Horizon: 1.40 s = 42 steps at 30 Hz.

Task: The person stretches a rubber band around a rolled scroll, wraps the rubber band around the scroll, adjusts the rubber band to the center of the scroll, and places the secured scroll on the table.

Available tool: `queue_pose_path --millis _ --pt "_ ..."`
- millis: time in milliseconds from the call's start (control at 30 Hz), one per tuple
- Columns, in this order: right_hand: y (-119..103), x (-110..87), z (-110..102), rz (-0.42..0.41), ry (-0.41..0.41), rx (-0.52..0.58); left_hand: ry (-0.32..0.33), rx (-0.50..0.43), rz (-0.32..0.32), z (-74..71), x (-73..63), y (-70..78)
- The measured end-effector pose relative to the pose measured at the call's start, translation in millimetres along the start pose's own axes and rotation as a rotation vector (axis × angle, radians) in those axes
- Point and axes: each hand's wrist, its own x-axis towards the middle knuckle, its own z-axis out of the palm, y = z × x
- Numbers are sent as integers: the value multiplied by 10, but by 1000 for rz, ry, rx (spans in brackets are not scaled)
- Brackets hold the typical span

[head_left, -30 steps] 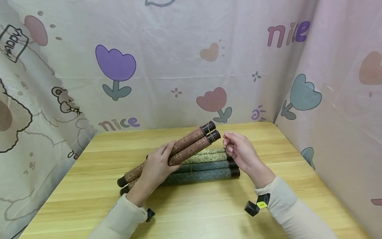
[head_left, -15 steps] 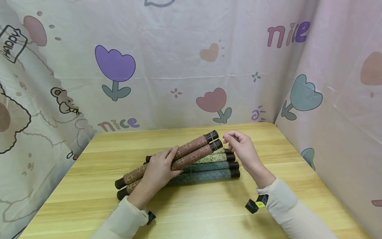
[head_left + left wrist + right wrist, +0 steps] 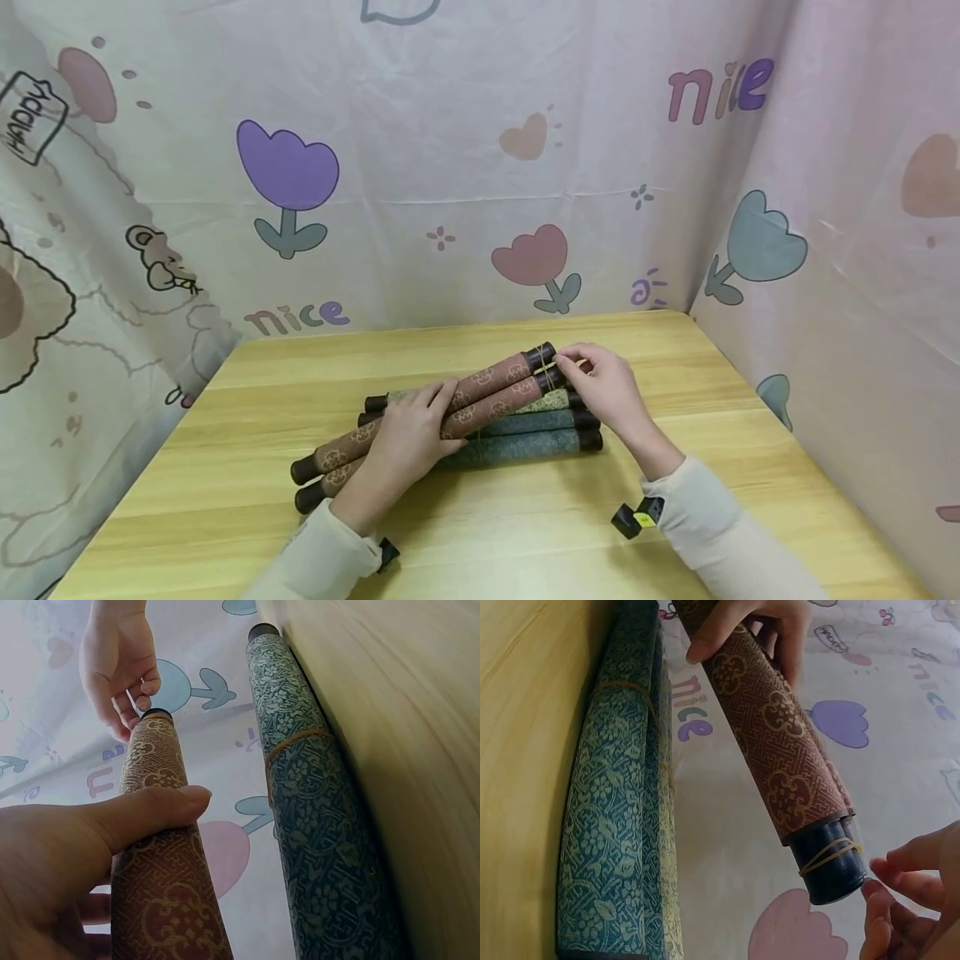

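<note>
My left hand [image 3: 408, 425] holds a pair of brown patterned scrolls [image 3: 491, 387] with black end caps, tilted up toward the right. A thin rubber band [image 3: 831, 855] winds round the right-hand caps. At those caps is my right hand [image 3: 603, 383], its fingers loosely bent and the fingertips at or very near the cap edge; whether they touch the band I cannot tell. Below the brown pair, blue-green scrolls [image 3: 540, 442] lie on the table with a band [image 3: 296, 742] about them. Pale yellow-green scrolls [image 3: 551, 402] lie behind, partly covered.
The scrolls are on a wood-grain table [image 3: 465, 542]. A printed curtain [image 3: 420, 167] hangs behind and along both sides. A small black camera [image 3: 626, 521] sits on the right wrist, another [image 3: 387, 554] on the left.
The right end of the brown scrolls has come down, and the left hand has shifted slightly right and down with them. The right hand, apart from the caps before, is now at the cap edge.
</note>
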Motion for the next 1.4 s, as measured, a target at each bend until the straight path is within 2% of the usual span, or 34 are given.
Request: queue_pose_path --millis 133,267,500,800,1000,1200,1300,1400 --pt "5 -19 26 -32 28 -129 -9 22 15 -3 0 52" --pt "-12 -45 45 -8 20 -242 -22 34 30 1 8 118" --pt "-64 -104 81 1 32 -430 7 67 48 31 13 205" --pt "-73 -169 131 -58 71 -419 -11 53 57 46 -10 227" --pt "-92 -154 132 -12 -8 -417 -14 76 98 61 -7 240" --pt "-130 -108 174 5 -75 -458 -18 95 166 93 -44 329" --pt "-164 -89 221 -46 -93 -498 -9 108 186 102 -56 372" --pt "-210 -104 276 -142 -85 -532 8 128 186 94 -59 389"
